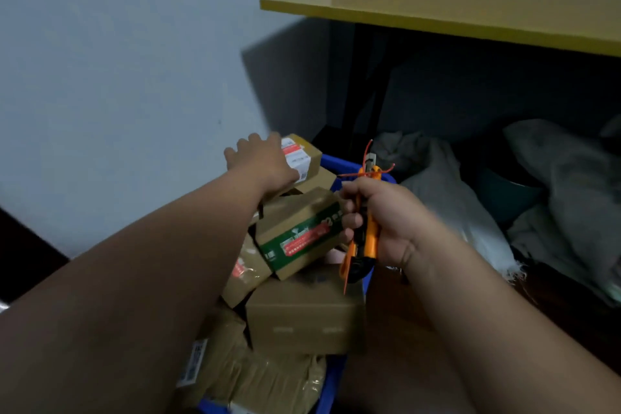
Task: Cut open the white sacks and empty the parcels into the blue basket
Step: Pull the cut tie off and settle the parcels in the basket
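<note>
Below the yellow shelf (470, 7), the blue basket (339, 163) sits heaped with brown cardboard parcels, about six showing. From the head view, the left hand (262, 161) lies flat, fingers straight, on the far parcel (302, 155) with a red-and-white label; its writing is too blurred to read. The right hand (386, 222) grips an orange utility knife (364, 232), long axis near upright, with red ties at its top. One white sack (450, 198) lies right of the basket.
</note>
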